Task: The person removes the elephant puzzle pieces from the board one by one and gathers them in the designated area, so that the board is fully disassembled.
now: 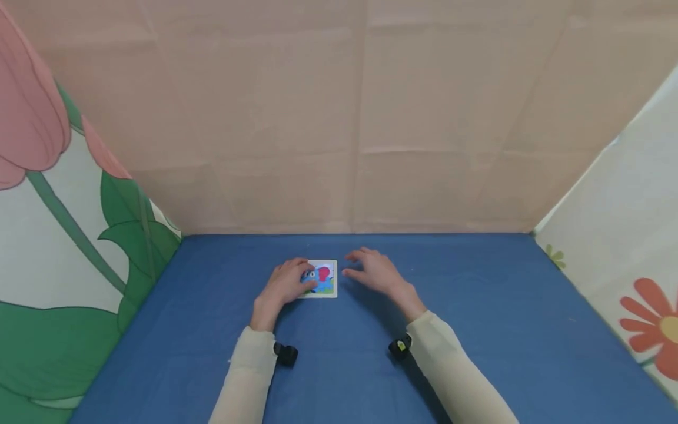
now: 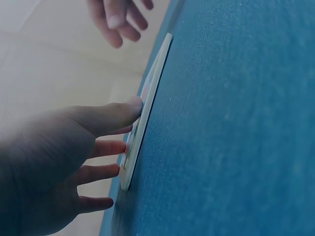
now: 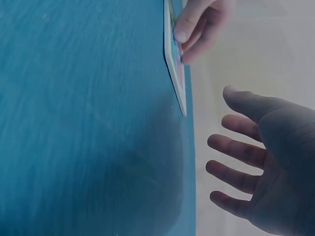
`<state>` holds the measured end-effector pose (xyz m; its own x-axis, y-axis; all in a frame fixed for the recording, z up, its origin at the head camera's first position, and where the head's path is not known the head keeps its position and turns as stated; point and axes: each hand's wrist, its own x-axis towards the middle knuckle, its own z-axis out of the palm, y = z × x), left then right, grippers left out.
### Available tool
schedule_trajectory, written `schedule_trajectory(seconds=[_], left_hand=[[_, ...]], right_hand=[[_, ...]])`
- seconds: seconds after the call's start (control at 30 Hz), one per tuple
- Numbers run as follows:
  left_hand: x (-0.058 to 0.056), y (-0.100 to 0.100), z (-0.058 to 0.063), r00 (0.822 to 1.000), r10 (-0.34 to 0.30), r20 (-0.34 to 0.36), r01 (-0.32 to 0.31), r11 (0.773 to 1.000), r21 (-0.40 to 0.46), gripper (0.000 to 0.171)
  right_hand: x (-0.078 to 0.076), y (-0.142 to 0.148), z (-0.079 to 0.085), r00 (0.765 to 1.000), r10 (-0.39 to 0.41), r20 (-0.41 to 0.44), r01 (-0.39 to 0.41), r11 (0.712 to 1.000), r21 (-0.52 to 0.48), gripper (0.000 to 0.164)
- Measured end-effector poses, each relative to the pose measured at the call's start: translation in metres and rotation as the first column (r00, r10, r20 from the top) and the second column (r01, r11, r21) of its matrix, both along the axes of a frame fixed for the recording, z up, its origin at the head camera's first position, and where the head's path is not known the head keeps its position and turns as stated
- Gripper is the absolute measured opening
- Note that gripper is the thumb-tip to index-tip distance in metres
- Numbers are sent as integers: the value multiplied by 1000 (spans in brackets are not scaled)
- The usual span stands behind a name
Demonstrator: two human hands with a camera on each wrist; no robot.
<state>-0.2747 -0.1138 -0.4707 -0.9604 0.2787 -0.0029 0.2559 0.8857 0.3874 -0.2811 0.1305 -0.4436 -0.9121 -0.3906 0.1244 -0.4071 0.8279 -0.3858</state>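
A small square picture board [image 1: 326, 281] with a pale rim lies flat on the blue table, showing a blue figure and a red shape over green. My left hand [image 1: 285, 282] covers its left part, thumb and fingertips resting on its surface. From the left wrist view, the board's edge [image 2: 146, 115] appears thin, with the left thumb [image 2: 120, 114] on top. Just right of the board, my right hand [image 1: 375, 272] hovers over the table with fingers spread and nothing held. In the right wrist view the right fingers [image 3: 236, 150] are loosely extended, apart from the board.
A blue cloth [image 1: 339, 377] covers the table up to a beige back wall [image 1: 339, 118]. Flower-printed panels stand at the left [image 1: 58, 235] and right [image 1: 609, 235]. Each sleeve has a small black camera at the wrist, left [image 1: 286, 355] and right [image 1: 399, 347].
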Motion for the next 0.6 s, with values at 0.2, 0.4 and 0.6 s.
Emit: schedule_trajectory(seconds=[0.2, 0.4, 0.6], left_hand=[[-1, 1, -1, 1000, 3, -10, -3, 1000, 8, 47], [-1, 3, -3, 1000, 21, -14, -21, 1000, -4, 51], [-3, 4, -1, 1000, 23, -11, -23, 999, -26, 57]], right_hand=[[-7, -10, -2, 999, 34, 9, -34, 999, 4, 41], [-13, -17, -6, 999, 29, 20, -29, 1000, 10, 38], [-19, -24, -6, 999, 52, 16, -53, 999, 13, 38]])
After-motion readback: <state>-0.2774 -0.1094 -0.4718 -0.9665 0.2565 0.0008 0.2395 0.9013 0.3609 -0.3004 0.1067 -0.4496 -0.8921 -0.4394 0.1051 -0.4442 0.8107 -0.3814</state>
